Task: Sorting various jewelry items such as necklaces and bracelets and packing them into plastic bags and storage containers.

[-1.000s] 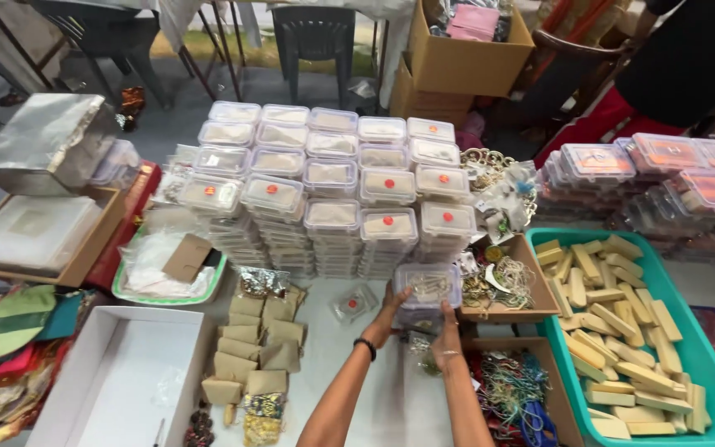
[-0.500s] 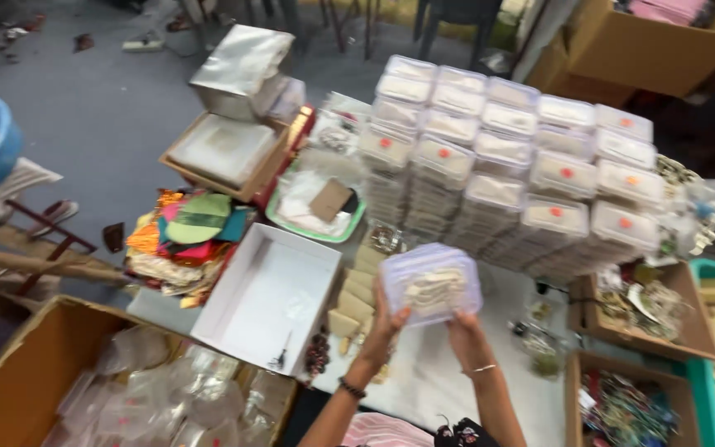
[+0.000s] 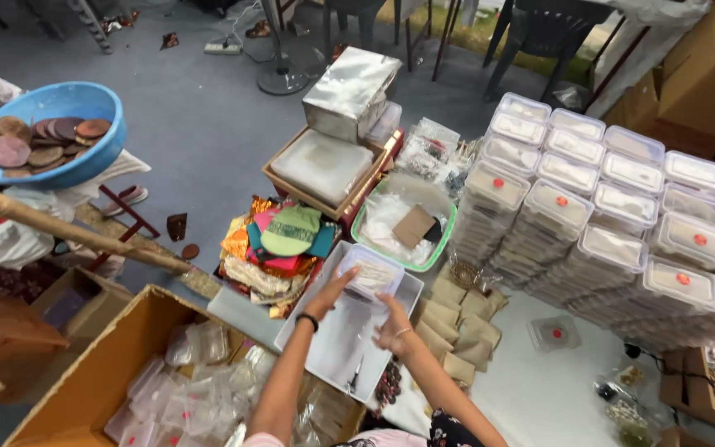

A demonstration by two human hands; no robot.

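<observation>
We hold a clear lidded plastic container (image 3: 371,276) between both hands, the left hand (image 3: 330,295) cupped against its near-left side and the right hand (image 3: 394,329) spread under its near edge, over the white shallow tray (image 3: 328,352) on the bench (image 3: 539,389). The container looks filled and closed but not yet set down. Many like containers already stand in the stacks of sealed containers (image 3: 614,207) to our right, while empties lie in the cardboard box (image 3: 93,381) at lower left.
</observation>
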